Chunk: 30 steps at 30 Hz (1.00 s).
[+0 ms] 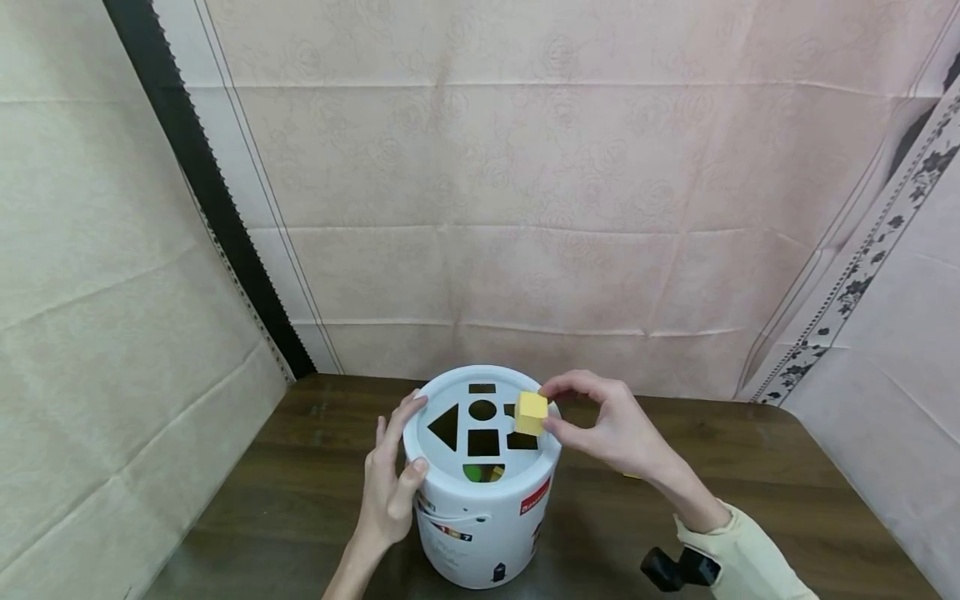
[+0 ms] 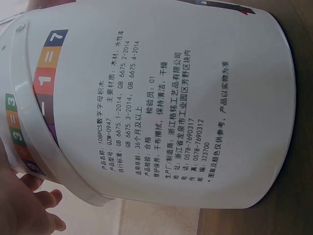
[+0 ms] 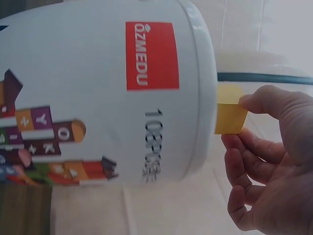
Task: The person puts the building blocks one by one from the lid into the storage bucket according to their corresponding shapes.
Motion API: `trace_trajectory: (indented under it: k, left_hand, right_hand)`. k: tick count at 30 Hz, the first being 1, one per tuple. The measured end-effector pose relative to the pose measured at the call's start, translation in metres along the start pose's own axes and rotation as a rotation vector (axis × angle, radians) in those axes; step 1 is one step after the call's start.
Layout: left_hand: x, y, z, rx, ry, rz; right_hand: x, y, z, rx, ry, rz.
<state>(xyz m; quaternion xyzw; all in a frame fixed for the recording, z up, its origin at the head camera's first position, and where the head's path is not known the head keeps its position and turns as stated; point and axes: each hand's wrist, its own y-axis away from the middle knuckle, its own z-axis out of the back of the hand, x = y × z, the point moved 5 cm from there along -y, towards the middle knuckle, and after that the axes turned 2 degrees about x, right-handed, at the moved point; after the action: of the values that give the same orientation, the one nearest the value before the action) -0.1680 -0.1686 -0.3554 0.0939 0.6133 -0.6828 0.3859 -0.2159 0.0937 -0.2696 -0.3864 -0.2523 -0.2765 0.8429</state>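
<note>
A white bucket point(image 1: 487, 533) with a shape-sorter lid point(image 1: 438, 387) stands upright. Its lid has several dark cut-outs, including a triangle, a circle and squares. Between thumb and fingertips my right hand point(image 1: 611, 421) pinches a yellow cube point(image 1: 531, 413) over the lid's right part, partly covering the cut-outs there. The right wrist view shows the cube point(image 3: 231, 115) beyond the lid's edge; whether it touches the lid I cannot tell. My left hand point(image 1: 393, 483) rests against the bucket's left side, its fingers and thumb spread at the lid's rim.
Through the front cut-out, a green piece point(image 1: 472, 472) shows inside the bucket. A bit of something yellow point(image 1: 632, 476) lies on the brown wooden table point(image 1: 300, 500), mostly hidden by my right wrist. Pale cloth point(image 1: 525, 208) hangs behind and at both sides.
</note>
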Motion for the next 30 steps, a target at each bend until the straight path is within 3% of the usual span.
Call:
trace_trajectory:
  k: [10,30]
  left_hand:
    - [0.002,0.000,-0.001,-0.004,0.002,0.017]
    - [0.003,0.001,0.000,-0.008,-0.003,0.021]
  right_hand:
    - [0.008,-0.016,-0.020,0.037,-0.013,0.088]
    - [0.011,-0.021,-0.043,0.120,0.031,0.106]
